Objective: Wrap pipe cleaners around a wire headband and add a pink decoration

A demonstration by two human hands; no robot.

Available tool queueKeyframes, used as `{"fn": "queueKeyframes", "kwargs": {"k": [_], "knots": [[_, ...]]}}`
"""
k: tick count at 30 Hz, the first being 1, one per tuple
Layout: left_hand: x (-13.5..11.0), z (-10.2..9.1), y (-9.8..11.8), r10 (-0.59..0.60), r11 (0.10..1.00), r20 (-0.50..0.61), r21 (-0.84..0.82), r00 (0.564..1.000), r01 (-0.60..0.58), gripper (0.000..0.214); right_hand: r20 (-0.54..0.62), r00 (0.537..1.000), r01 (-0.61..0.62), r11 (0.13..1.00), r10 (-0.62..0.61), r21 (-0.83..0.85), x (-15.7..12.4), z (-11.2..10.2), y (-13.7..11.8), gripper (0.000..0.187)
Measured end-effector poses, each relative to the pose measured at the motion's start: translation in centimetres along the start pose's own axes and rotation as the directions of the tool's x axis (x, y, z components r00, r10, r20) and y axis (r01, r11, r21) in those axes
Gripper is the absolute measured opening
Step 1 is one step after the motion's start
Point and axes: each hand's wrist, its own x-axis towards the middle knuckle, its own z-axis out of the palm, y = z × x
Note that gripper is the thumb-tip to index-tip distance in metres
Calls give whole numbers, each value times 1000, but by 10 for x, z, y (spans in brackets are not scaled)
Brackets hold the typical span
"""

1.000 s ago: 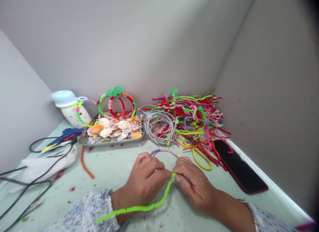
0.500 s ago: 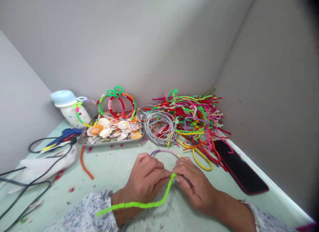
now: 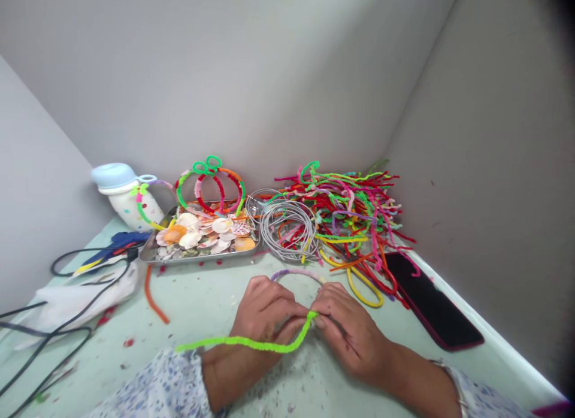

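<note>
Just a lime-green pipe cleaner [image 3: 251,345]

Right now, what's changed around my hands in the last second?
The loose end of the green pipe cleaner has swung up and now lies across your left hand. Your right hand and left hand still grip its other end. The shell tray, pile of pipe cleaners and phone stayed put.

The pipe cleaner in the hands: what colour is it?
Lime green; the pipe cleaner shows best in the head view.
</note>
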Motion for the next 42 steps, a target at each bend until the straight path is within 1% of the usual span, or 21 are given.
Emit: {"fn": "queueKeyframes", "kwargs": {"k": [4, 8, 12, 19, 25, 35, 39, 42], "knots": [[1, -2, 4, -77, 995, 30, -58, 997, 79, 12, 1, 1000, 4, 1000, -4, -8, 0, 1, 1, 15], [0, -1, 4, -114, 988, 46, -100, 992, 118, 12, 5, 1000, 1, 1000, -1, -14, 0, 1, 3, 15], [-1, -1, 4, -116, 983, 61, -134, 991, 123, 11, 0, 1000, 10, 999, -10, -31, 1, 1, 3, 15], [0, -2, 8, -162, 980, 56, -106, 985, 167, 10, 6, 1000, 5, 999, -5, -52, 1, 0, 2, 15], [2, -1, 8, -164, 979, 64, -113, 984, 170, 5, -13, 1000, 17, 998, -18, -57, 0, 1, 2, 15], [1, -1, 8, -174, 978, 39, -111, 984, 178, 12, -12, 1000, 15, 998, -16, -57, 1, 0, 2, 14], [3, -1, 10, -206, 966, 18, -157, 978, 206, 6, -2, 1000, 20, 997, -20, -72, 1, 1, 2, 16], [2, -1, 11, -252, 951, 35, -176, 967, 254, 4, 3, 1000, 21, 997, -20, -68, 1, 1, 2, 16]]}}
